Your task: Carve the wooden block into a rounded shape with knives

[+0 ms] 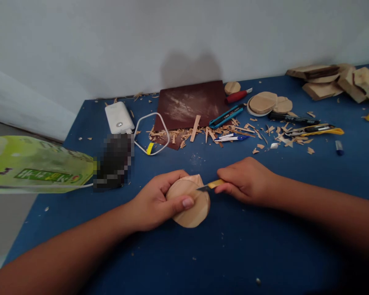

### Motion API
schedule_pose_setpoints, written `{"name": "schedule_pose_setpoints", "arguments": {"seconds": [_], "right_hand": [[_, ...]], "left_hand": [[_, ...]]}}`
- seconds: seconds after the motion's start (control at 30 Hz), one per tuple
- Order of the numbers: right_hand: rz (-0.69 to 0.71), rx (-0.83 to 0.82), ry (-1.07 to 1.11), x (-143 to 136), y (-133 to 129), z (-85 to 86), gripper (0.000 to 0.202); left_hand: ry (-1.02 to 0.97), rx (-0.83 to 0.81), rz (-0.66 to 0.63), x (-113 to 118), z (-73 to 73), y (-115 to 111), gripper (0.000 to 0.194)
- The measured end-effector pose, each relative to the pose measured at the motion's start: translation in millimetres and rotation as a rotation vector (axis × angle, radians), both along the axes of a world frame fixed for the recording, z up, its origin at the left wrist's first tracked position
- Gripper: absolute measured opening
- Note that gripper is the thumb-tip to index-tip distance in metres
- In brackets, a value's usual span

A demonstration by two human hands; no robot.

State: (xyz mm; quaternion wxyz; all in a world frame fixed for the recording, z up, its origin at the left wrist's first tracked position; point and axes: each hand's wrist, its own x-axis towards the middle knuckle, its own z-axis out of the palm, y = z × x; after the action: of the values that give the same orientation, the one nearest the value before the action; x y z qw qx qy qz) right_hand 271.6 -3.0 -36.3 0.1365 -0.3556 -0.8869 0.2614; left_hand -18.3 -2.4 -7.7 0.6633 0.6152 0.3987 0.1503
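A round, flat wooden disc (192, 213) with a faceted edge is gripped in my left hand (155, 203), the thumb lying across its face. My right hand (247, 180) is closed round the yellow handle of a small knife (215, 184). The blade points left and lies over the upper right part of the disc, close to a raised corner of wood. Most of the handle is hidden inside my right fist.
On the blue table (172, 262) are a white power bank (119, 117) with a cable, a brown sheet (190, 104), wood shavings, a blue cutter (227, 116), a red-handled knife (236, 96), wooden discs (263, 102) and wood blocks (322, 88). A green package (39, 166) is at left.
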Motion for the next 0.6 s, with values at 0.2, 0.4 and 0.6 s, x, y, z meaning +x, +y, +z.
{"name": "schedule_pose_setpoints", "arguments": {"seconds": [0.2, 0.4, 0.6], "right_hand": [[-0.159, -0.007, -0.086, 1, 8, -3.9, 0.056], [-0.173, -0.062, -0.023, 7, 19, -5.5, 0.051], [0.004, -0.153, 0.189, 6, 11, -8.4, 0.045]], "left_hand": [[-0.006, -0.032, 0.068, -1, -4.3, 2, 0.050], [-0.052, -0.059, 0.057, -2, -9.4, 0, 0.055], [-0.151, 0.055, 0.061, 0, -18.8, 8, 0.038]]}}
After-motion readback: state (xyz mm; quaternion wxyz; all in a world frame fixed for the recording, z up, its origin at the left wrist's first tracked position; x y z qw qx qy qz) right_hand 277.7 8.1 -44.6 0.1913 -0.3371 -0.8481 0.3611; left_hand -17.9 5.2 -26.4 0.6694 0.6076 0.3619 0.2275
